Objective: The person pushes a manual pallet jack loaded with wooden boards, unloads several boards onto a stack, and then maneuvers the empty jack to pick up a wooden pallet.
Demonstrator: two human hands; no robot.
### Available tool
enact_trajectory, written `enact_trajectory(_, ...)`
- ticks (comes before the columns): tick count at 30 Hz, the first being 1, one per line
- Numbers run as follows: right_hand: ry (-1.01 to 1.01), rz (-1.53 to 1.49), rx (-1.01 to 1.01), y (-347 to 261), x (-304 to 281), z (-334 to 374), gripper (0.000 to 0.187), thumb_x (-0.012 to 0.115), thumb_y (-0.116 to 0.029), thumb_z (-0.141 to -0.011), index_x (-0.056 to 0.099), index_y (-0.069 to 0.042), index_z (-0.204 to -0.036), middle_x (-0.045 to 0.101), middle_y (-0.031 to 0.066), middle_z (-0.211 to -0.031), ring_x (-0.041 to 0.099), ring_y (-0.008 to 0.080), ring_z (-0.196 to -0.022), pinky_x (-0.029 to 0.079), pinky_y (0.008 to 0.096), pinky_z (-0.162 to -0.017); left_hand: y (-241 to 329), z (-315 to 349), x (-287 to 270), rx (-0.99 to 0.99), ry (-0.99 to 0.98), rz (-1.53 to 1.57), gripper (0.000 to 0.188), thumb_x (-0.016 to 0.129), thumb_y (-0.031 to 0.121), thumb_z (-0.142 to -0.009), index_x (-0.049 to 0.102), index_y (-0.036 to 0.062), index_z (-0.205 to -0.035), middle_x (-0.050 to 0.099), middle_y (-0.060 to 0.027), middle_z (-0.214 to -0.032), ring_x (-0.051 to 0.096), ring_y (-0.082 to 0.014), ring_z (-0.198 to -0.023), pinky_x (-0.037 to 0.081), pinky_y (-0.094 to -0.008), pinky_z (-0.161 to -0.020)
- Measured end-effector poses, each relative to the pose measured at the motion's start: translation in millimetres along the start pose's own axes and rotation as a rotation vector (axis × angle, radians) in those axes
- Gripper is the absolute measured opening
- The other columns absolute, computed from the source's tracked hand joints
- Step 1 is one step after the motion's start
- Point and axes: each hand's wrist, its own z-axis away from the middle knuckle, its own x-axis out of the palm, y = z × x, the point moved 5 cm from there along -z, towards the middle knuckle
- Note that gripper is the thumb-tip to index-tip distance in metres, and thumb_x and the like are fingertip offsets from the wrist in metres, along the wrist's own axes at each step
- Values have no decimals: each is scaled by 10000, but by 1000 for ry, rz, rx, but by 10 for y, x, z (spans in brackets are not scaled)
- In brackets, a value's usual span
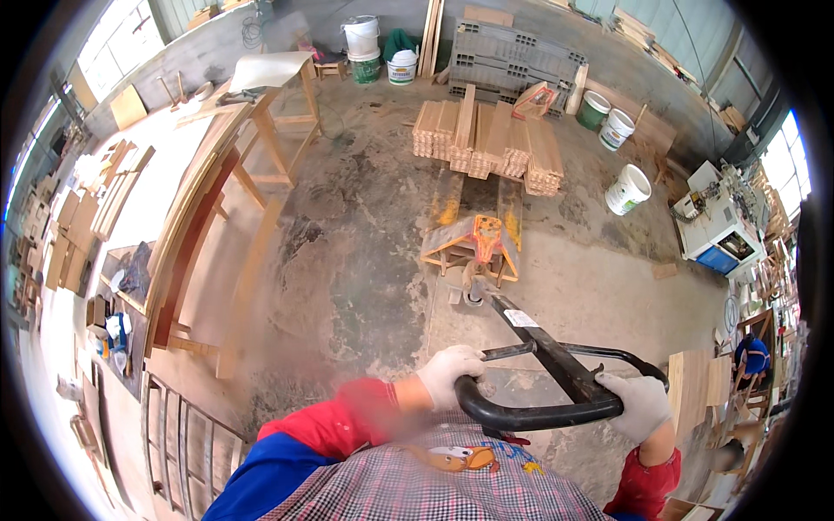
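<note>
Both of my hands wear white gloves and are closed on the black loop handle (539,415) of a pallet jack. My left hand (449,377) wraps round the left side of the loop. My right hand (637,406) grips its right side, near a small lever. From the loop a black bar runs forward and down to the jack's yellow and orange body (488,236). The forks extend forward from there, under stacked wooden planks (491,143). A red and white item (534,100) lies on top of the planks. The fingertips are partly hidden behind the handle.
On the left stands a long wooden workbench (195,187); a metal rack (187,443) is below it. Grey plastic pallets (512,61) lean at the far wall. Several buckets, one a white bucket (628,189), stand right of the planks. Farther right is a white machine (717,226); wood boards (689,391) are nearer.
</note>
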Motion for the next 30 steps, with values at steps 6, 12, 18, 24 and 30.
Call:
enact_trajectory(6, 22, -1, 13, -102, 39, 182, 313, 682, -109, -626, 694, -78, -938, 648, 158, -732, 630, 328, -669, 480, 387, -606, 113, 179, 139, -21, -30, -22, 204, 700, 136, -566, 546, 97, -693, 542, -109, -716, 544, -354, -750, 433, -427, -663)
enact_trajectory(12, 28, 12, 40, -55, 49, 403, 327, 672, -88, -616, 690, -58, -941, 642, 163, -733, 621, 338, -683, 468, 386, -619, 302, 233, 257, -48, -81, 18, 196, 679, 130, -560, 543, 97, -698, 543, -106, -706, 548, -354, -753, 433, -429, -681)
enact_trajectory(18, 150, 30, 18, -183, -157, 403, 284, 664, -71, -623, 692, -93, -906, 616, 115, -679, 596, 310, -657, 425, 391, -629, 421, 182, 191, -79, -61, 62, 201, 679, 129, -565, 549, 88, -712, 563, -119, -709, 556, -362, -757, 435, -437, -665)
enact_trajectory(24, 160, 52, 35, -261, -310, 415, 296, 668, -55, -634, 672, -93, -927, 615, 99, -729, 587, 312, -709, 425, 381, -677, 473, 172, 148, -78, -48, 105, 201, 683, 130, -578, 551, 81, -721, 574, -121, -700, 560, -374, -740, 437, -451, -655)
enact_trajectory(30, 325, 92, 30, -263, -443, 481, 364, 660, 19, -622, 637, -72, -974, 624, 93, -779, 585, 309, -758, 433, 371, -724, 557, 53, 79, -106, -62, 111, 184, 686, 130, -590, 559, 84, -716, 563, -146, -672, 553, -393, -708, 427, -458, -615)
